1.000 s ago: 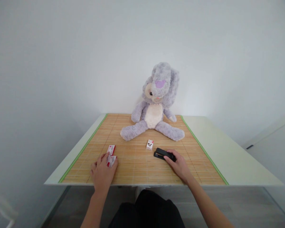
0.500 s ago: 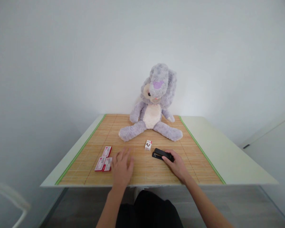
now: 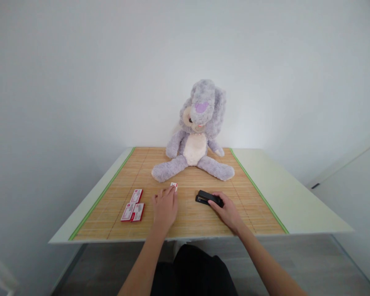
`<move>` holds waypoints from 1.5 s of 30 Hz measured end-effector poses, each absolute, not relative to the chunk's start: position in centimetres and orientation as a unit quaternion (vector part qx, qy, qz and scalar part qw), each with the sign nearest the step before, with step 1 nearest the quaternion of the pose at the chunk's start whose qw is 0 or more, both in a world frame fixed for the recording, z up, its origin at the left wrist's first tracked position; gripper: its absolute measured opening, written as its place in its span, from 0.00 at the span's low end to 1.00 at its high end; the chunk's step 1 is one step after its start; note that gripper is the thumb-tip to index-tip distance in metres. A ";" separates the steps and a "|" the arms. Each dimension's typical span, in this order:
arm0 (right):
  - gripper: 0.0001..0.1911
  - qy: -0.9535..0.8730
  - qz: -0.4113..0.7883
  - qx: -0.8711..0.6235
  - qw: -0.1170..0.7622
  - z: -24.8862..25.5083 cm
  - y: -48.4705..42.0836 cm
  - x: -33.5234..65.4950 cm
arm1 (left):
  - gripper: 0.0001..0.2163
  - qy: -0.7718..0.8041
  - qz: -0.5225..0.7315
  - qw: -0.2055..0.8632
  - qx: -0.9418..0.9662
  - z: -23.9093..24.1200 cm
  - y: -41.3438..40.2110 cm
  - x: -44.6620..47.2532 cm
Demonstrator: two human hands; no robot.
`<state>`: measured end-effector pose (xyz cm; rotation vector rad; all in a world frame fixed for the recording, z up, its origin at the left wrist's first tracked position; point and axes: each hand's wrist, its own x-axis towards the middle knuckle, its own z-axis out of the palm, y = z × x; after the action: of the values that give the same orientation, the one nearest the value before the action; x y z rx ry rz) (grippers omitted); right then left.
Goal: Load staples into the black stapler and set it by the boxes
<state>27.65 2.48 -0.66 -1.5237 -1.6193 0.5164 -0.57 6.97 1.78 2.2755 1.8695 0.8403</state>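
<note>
My left hand (image 3: 165, 208) is closed on a small white-and-red box (image 3: 174, 186), whose top end shows past the fingertips; the rest of it lies hidden under the fingers. In my right hand (image 3: 230, 211) is a black stapler (image 3: 209, 197), gripped at its right end, with its front pointing left over the mat. Left of my left hand lie three flat red-and-white boxes grouped together: an upper box (image 3: 136, 195), a lower left box (image 3: 128, 211) and a lower right box (image 3: 137, 212).
A grey-lilac plush rabbit (image 3: 195, 150) sits against the wall at the back, its legs spread towards me. Under everything lies a bamboo mat (image 3: 111, 197) with green edging, on a pale table (image 3: 283, 193). The table's front edge runs beneath my forearms.
My left hand has reached forward and taken hold of the small box, which has shifted left. My right hand still grips the stapler. The whole view has shifted slightly.
</note>
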 end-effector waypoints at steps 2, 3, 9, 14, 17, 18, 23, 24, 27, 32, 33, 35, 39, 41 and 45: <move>0.20 -0.644 0.207 -0.608 0.415 -0.7 2.5 27.7 | 0.20 0.632 0.265 0.032 0.728 1.8 7.1 -3.3; 0.20 -0.644 0.208 -0.608 0.415 -0.7 2.5 27.7 | 0.20 0.639 0.261 0.030 0.723 1.8 7.2 -4.6; 0.21 -0.647 0.202 -0.610 0.411 -0.5 2.6 27.6 | 0.20 0.660 0.238 0.008 0.713 1.7 7.9 -10.6; 0.20 -0.649 0.191 -0.611 0.411 -0.5 2.6 27.5 | 0.19 0.661 0.243 0.005 0.710 1.3 7.8 -13.0; 0.19 -0.650 0.181 -0.613 0.410 -0.3 2.5 27.5 | 0.18 0.657 0.261 0.005 0.708 0.8 7.5 -13.8; 0.19 -0.652 0.177 -0.614 0.409 -0.2 2.5 27.4 | 0.17 0.656 0.273 0.003 0.704 0.5 7.3 -14.2; 0.17 -0.657 0.161 -0.620 0.398 0.4 2.3 27.0 | 0.19 0.663 0.381 0.019 0.645 -1.4 7.2 -16.4; 0.16 -0.658 0.159 -0.623 0.393 0.5 2.3 26.9 | 0.20 0.666 0.401 0.036 0.628 -1.9 7.3 -16.8; 0.16 -0.653 0.155 -0.636 0.381 0.7 2.2 25.9 | 0.23 0.669 0.421 0.083 0.607 -3.1 7.8 -17.3; 0.15 -0.646 0.166 -0.648 0.368 0.6 1.4 22.1 | 0.24 0.650 0.391 0.074 0.648 -4.3 8.6 -17.4; 0.14 -0.649 0.176 -0.645 0.364 0.7 1.2 21.1 | 0.24 0.647 0.387 0.065 0.654 -4.4 8.7 -17.4; 0.13 -0.655 0.203 -0.635 0.355 0.8 1.1 18.9 | 0.24 0.641 0.380 0.048 0.665 -4.5 8.9 -17.4; 0.16 -0.680 0.237 -0.603 0.343 1.2 1.4 14.4 | 0.23 0.636 0.369 0.028 0.677 -4.2 8.8 -17.2; 0.17 -0.692 0.239 -0.592 0.336 1.2 1.7 12.4 | 0.23 0.637 0.365 0.024 0.678 -4.0 8.7 -16.9; 0.22 -0.703 0.231 -0.590 0.323 1.0 2.2 8.8 | 0.21 0.639 0.360 0.023 0.679 -3.5 8.3 -16.5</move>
<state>8.82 2.23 0.98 -1.5484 -1.8440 0.6059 -16.47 8.30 -3.53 2.1034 1.9779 1.1138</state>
